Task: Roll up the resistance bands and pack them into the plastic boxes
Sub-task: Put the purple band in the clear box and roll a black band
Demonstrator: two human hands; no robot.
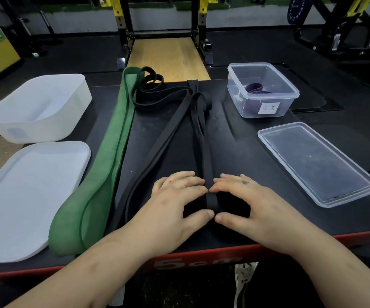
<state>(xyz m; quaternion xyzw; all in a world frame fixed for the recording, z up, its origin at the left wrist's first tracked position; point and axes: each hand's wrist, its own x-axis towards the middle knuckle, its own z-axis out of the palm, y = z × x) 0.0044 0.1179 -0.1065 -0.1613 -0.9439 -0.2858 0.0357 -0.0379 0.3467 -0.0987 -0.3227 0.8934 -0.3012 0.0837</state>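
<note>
Gym racks (118, 21) stand behind my black worktop (235, 152). My left hand (175, 201) and right hand (246, 201) pinch the near end of the black band (206, 156), fingers (193, 190) curled round it. Leftward lies a green band (113, 141); a purple band (254, 87) sits in the clear box (290, 91).

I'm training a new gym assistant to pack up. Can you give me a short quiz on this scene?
1. True or false: the green band lies unrolled on the table.
2. The purple bands sit in the clear box, whose lid is: A on it, B off, beside it.
3. The left hand and right hand pinch a band of which colour?
Key: 1 true; 2 B; 3 the black band.
</note>
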